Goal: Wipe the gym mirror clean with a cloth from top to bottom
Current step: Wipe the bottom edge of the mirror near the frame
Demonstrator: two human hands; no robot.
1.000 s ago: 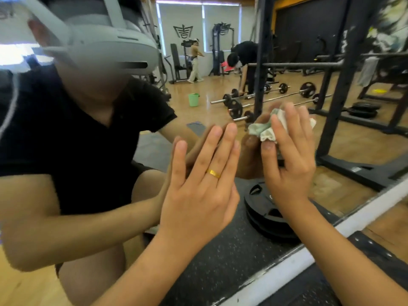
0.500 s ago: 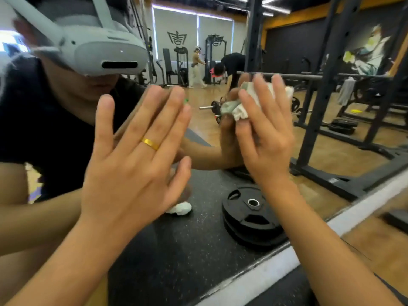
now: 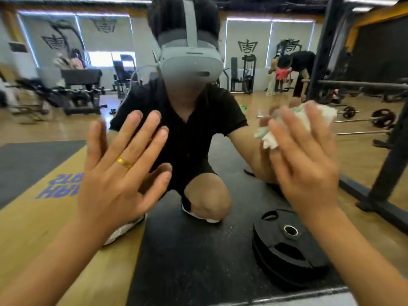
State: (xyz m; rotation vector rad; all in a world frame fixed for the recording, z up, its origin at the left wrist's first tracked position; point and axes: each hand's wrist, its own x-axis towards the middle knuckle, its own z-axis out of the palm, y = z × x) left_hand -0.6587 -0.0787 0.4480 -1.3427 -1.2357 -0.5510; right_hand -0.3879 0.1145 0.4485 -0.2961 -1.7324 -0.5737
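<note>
Your hands have drawn farther apart on the mirror (image 3: 66, 124): left hand (image 3: 123, 173) spread flat on it, right hand (image 3: 306, 166) pressing the cloth (image 3: 320, 113) under straight fingers.

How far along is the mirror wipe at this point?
Done: likely the upper glass, since the reflected person crouches low at the mirror, near its bottom edge; streaks are not readable. In hand: the right hand presses the cloth flat on the glass while the left hand braces beside it, fingers spread. Left: the low strip above the bottom edge.
</note>
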